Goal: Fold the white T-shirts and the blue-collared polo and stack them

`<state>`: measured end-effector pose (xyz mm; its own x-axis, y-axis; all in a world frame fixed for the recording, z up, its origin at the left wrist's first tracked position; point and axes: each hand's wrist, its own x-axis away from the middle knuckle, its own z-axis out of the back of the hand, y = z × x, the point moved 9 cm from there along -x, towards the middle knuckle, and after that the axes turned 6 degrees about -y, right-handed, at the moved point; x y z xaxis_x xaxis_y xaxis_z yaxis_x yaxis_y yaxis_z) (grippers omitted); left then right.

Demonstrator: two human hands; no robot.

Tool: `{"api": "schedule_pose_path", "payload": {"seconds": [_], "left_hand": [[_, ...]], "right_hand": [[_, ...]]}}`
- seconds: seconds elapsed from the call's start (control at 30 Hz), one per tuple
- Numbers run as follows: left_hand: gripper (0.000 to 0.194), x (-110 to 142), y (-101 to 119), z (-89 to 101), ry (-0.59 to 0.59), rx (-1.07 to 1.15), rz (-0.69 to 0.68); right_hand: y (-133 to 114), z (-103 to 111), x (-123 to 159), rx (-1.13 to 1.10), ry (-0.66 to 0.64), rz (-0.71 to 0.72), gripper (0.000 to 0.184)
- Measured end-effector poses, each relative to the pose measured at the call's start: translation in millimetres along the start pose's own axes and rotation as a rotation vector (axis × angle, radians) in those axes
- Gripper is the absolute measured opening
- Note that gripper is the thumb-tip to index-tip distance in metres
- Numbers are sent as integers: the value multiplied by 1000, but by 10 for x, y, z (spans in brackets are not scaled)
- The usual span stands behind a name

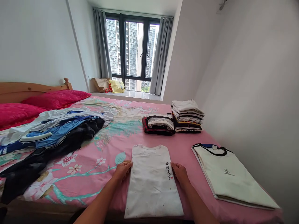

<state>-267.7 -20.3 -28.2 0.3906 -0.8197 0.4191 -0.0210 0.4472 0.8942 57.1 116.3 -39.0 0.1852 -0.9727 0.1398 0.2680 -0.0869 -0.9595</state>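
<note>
A white T-shirt [151,183], folded into a long rectangle with dark lettering down its right side, lies in front of me at the bed's near edge. Its collar points away from me. My left hand [124,170] pinches the shirt's left edge below the shoulder. On the opposite edge, beside the lettering, my right hand [180,173] is closed with its fingertips on the cloth. To the right rests a folded cream T-shirt [231,174] with a dark collar, lying on other folded cloth.
Behind the shirt are a short stack of folded clothes [158,124] and a taller stack [188,116] near the wall. A loose heap of clothes [60,130] covers the left of the pink flowered bed [105,165]. Bags [116,86] sit on the windowsill.
</note>
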Motion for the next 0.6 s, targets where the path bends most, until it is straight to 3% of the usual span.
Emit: {"api": "schedule_pose_path", "payload": {"seconds": [0.1, 0.3, 0.47, 0.6], "left_hand": [[36, -6, 20, -27, -50, 14, 9], [34, -32, 13, 0, 23, 46, -14], [45, -89, 10, -37, -79, 53, 43], [37, -155, 58, -18, -9, 63, 16]], "right_hand": [[14, -15, -17, -2, -15, -28, 37], [9, -10, -8, -66, 2, -29, 35], [-31, -62, -34, -97, -17, -44, 36], [-70, -106, -69, -119, 2, -29, 37]]}}
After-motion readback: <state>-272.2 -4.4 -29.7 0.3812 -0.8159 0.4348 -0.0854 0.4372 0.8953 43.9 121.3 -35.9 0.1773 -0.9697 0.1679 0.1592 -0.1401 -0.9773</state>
